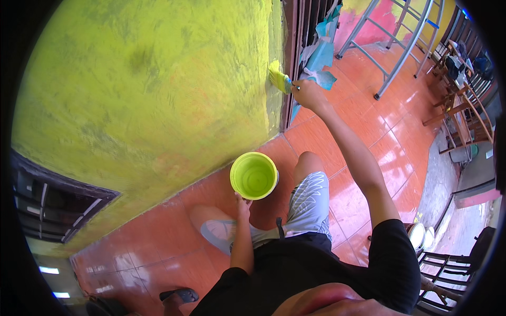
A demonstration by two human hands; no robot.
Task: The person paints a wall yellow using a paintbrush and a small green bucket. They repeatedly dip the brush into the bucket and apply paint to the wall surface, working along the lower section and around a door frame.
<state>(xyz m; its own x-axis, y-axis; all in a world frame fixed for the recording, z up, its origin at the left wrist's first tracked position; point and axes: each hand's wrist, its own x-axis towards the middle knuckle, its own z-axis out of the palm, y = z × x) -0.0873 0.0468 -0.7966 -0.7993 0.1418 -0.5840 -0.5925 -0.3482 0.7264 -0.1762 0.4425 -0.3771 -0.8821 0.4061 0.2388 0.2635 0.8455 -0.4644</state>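
My right hand (308, 94) grips the handle of a paintbrush (281, 79) whose bristles are coated in yellow-green paint. The bristle tips meet the wall (178, 91) near its right edge, beside a dark door or window frame (289, 51). That wall carries patchy yellow-green paint with greyish spots showing. Low in front of me, my left hand (242, 203) holds the rim of a round plastic bucket (253, 176). Yellow-green paint coats the inside of the bucket, and its opening faces up. The fingers under the bucket's edge are partly hidden.
An aluminium ladder (389, 79) stands on the orange tiled floor (355, 138) at upper right. Torn blue sheeting (320, 59) hangs along the frame. Wooden chairs (462, 114) line the far right, with paint cans (417, 236) behind my right arm. A low window (55, 197) is at left.
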